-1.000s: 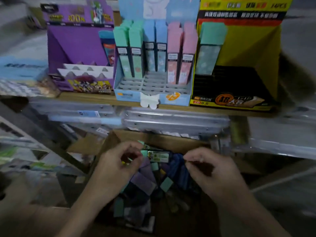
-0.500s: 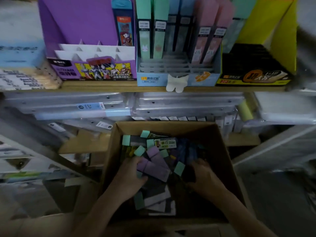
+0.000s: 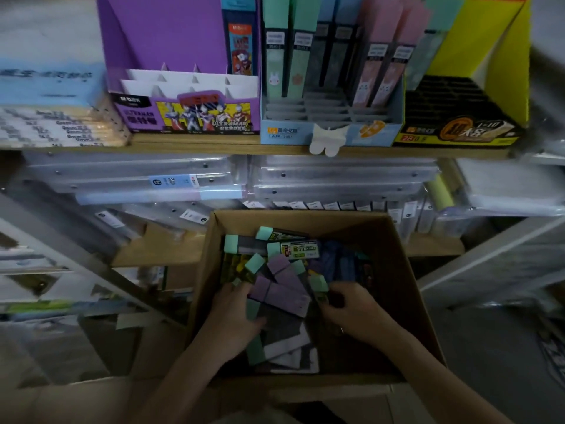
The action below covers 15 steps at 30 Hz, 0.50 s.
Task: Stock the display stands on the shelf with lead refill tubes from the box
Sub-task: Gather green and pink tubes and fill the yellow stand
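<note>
Tubes (image 3: 275,270) lie in a messy heap inside the brown box (image 3: 400,270), flat and pointing every which way. I see one big purple tube (image 3: 284,296) on top, its long side running from upper left down to lower right. Both hands are low in the box. My view shows the left hand (image 3: 235,319) with its fingers pushed in beside the purple tube's left end, touching it, but I cannot tell if it grips. The right hand (image 3: 351,313) has curled fingers at a dark tube with a green cap (image 3: 318,284); I cannot tell if it holds it. Up on the shelf (image 3: 195,141), tubes stand straight up in the blue stand (image 3: 330,133), between a purple stand (image 3: 183,117) and a yellow stand (image 3: 458,131).
</note>
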Motion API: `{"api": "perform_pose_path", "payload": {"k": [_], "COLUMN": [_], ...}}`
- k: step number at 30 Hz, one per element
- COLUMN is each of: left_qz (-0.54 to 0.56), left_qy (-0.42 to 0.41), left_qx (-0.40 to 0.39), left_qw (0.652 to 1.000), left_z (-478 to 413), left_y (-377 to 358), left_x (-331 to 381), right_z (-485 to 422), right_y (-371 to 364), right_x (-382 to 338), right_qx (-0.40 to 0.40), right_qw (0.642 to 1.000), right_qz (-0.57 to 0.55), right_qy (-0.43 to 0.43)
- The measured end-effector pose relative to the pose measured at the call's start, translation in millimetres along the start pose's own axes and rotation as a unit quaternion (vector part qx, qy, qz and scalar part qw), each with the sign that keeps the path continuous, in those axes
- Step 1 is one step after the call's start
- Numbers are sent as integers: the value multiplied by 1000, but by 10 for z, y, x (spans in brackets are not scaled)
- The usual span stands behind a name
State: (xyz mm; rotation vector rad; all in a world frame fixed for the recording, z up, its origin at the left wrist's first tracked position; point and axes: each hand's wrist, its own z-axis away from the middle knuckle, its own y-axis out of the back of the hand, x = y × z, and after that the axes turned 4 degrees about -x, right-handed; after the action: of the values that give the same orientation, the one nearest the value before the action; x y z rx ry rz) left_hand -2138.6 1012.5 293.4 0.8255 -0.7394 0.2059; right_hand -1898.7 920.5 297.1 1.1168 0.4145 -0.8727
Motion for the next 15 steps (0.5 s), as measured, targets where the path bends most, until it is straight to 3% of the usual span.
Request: {"api": "perform_pose_path", "payload": {"k": [8,15], "left_qz": [48,-17], "left_qy": [59,80], "left_qx": [-66,-90], "left_qw": [995,993], "left_z": [112,135], "left_y": [-10,-38], "left_x": [-92,-124], "right_z": [-158,-200], "right_y": [-483,-611], "right_x": [-336,-285], "right_qx": [-24,-69], "right_qw": [979,966], "right_qz": [133,192], "right_qy": [153,159]}}
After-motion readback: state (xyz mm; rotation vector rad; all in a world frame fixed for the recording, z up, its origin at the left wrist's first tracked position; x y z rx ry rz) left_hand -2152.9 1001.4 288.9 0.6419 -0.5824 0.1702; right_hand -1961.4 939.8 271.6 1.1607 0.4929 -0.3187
